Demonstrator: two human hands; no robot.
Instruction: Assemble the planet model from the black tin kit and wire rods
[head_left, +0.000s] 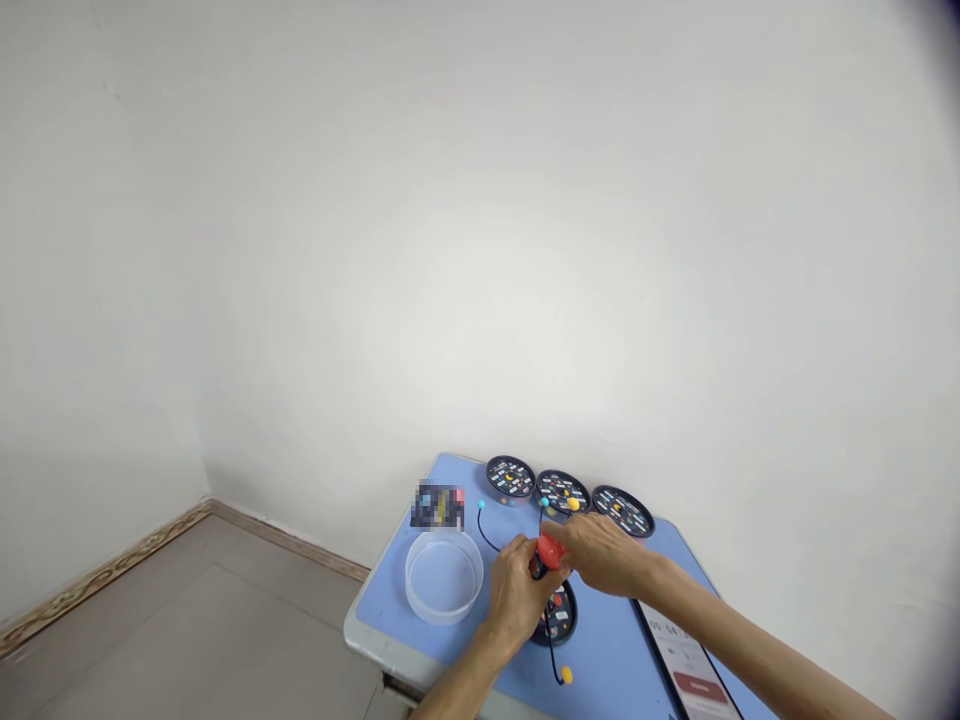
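Note:
A red ball (pixel 551 551) sits between my two hands, above a round black disc (pixel 562 622) with small coloured prints. My left hand (pixel 517 585) is closed around a dark part just under the ball. From the right, my right hand (pixel 600 548) has its fingers curled onto the red ball. Thin black curved rods spread out from this spot, tipped with small balls: a light blue ball (pixel 481 505), a darker blue ball (pixel 544 503), a yellow ball (pixel 573 505) and another yellow ball (pixel 567 676) near the front. My fingers hide where the rods join.
Three more printed black discs, a left one (pixel 511 478), a middle one (pixel 562 491) and a right one (pixel 622 511), line the table's back edge. A clear round container (pixel 444 577) and a pixelated card (pixel 437 507) lie left. A phone (pixel 686 660) showing a timer lies right.

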